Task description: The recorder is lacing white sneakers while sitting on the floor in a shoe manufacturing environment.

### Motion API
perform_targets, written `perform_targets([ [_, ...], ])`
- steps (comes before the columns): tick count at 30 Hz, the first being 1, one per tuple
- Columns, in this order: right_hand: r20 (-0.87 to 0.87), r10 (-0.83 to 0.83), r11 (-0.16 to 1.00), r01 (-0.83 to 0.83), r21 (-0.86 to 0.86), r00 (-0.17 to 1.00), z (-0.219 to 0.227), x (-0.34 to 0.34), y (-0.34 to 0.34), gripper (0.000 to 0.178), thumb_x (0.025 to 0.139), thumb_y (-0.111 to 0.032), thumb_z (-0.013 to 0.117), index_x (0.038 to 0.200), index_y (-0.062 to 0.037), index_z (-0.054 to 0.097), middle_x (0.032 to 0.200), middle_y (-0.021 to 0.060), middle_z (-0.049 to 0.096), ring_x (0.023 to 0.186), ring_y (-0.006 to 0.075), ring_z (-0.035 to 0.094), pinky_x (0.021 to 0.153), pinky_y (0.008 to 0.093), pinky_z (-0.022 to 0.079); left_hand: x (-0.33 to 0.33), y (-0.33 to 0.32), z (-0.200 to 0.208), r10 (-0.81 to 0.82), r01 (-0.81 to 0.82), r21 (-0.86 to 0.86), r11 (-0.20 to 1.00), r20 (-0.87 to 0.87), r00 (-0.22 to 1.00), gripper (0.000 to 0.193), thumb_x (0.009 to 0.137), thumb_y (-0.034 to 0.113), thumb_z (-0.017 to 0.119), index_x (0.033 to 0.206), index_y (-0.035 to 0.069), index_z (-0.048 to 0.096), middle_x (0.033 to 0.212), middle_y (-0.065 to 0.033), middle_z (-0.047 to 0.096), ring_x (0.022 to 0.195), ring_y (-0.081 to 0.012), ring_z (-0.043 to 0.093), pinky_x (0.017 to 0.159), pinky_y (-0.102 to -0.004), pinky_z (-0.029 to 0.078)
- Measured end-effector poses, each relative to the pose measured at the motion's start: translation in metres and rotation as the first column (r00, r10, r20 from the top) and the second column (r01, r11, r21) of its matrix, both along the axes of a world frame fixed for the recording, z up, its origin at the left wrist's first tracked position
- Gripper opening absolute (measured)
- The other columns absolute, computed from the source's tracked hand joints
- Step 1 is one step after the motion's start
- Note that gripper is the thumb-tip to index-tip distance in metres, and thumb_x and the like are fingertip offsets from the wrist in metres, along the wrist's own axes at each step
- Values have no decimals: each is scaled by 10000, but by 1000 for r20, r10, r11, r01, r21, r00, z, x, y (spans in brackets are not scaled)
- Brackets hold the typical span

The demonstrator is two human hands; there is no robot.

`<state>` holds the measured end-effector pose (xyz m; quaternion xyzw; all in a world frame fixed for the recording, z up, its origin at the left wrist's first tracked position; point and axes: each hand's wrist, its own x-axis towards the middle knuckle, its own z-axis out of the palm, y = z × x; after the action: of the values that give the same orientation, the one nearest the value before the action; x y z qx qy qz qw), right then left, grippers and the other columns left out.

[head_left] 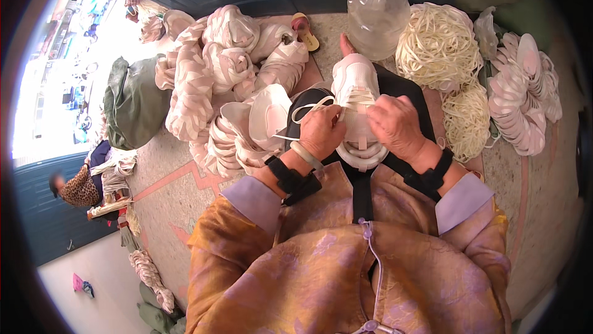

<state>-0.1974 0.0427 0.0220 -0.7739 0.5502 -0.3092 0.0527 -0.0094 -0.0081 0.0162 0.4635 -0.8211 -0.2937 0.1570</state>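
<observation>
A white shoe upper [354,77] rests on my lap, its toe pointing away from me and its round heel collar near my body. Laces cross the upper part of its tongue. At its left side, my left hand [322,131] is closed in a pinch on a white shoelace [314,106], which loops out above the fingers. My right hand [398,125] lies against the right eyelet edge of the upper, fingers curled and closed on it. Whether a lace end is between those fingers is hidden.
Stacked white shoe uppers [207,80] heap at the left, beside a dark green sack [133,105]. A large clear water jug [377,22] stands ahead. Bundles of cream laces [438,46] and more nested uppers [522,96] lie at the right. Another person [83,186] sits far left.
</observation>
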Motion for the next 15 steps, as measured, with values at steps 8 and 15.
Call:
perform_targets([
  [8,-159,114,993,-117,-5,981,-18,28,-24,128,791,-144,500,692,-86,557,688,77,544,674,229,581,681,371,381,3,-2,-6,-54,60,21,998,-207,977,239,715,93,588,941,28,631,688,-131,592,618,-268,596,574,-336,455],
  [15,-273,195,973,-222,-69,942,3,19,-10,79,741,-111,513,668,-86,530,676,67,500,640,217,541,691,366,367,1,11,6,22,-9,113,994,-114,993,280,718,126,572,980,38,615,789,-148,610,731,-319,604,677,-388,473],
])
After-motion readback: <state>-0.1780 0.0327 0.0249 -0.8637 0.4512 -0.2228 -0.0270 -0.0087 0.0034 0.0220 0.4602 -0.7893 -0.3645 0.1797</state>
